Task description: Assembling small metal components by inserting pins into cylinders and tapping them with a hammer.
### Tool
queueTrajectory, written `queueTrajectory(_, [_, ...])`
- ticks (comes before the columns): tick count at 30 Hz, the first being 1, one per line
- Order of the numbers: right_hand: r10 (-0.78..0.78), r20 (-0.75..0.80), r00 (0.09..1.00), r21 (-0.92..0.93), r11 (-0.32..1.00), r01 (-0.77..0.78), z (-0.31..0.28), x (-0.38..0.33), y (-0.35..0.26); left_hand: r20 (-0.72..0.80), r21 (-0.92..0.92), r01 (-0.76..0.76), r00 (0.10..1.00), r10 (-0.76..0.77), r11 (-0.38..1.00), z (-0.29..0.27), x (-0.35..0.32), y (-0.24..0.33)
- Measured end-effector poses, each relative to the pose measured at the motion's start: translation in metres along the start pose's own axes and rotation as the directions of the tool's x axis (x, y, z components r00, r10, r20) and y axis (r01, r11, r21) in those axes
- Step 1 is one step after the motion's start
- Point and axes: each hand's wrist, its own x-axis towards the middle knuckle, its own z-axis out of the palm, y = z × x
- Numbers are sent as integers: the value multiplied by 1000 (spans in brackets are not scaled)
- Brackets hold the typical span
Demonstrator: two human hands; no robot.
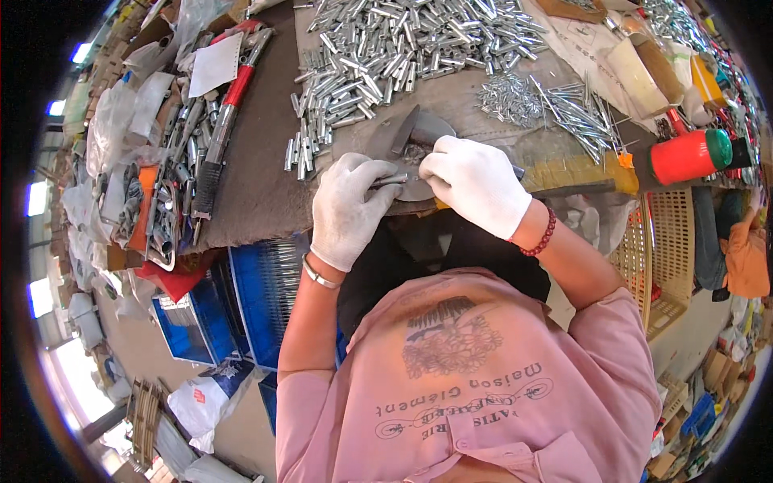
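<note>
My left hand (348,211), in a white glove, pinches a short metal tube (390,182) between thumb and fingers at the table's near edge. Just to its right, my gloved right hand (481,179) has its thumb and fingertips drawn together; whatever they hold is too small or hidden to name. Between and beyond both hands sits a round dark metal plate (382,143) with an upright dark metal piece (405,130) on it. A dark cylindrical end (518,172) shows beside my right hand, its other part hidden.
A large heap of metal tubes (403,44) covers the table's far side. Small pins (511,101) and long thin rods (576,121) lie right of it. A red and green spool (691,156) stands at the right edge. Blue crates (262,282) sit below left; a person (745,253) is far right.
</note>
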Motion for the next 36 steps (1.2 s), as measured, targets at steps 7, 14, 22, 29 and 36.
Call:
queueTrajectory(7, [-67, -12, 998, -52, 996, 66, 4, 5, 4, -17, 49, -50, 999, 51, 998, -3, 5, 2])
queueTrajectory(14, [-124, -15, 992, -31, 992, 124, 4, 4, 6, 1, 97, -118, 993, 119, 988, -1, 0, -4])
queueTrajectory(22, [-147, -20, 989, -2, 989, 147, 8, 4, 5, -41, 83, -187, 981, 191, 979, 9, -4, -9])
queueTrajectory(29, [-63, -111, 992, -35, 998, 60, -4, -4, 11, -84, 117, -177, 979, 188, 977, 8, -6, -1])
queueTrajectory(36, [77, -274, 959, -333, 928, -169, -54, -19, 90, -109, 163, -203, 969, 222, 966, 8, -6, 4])
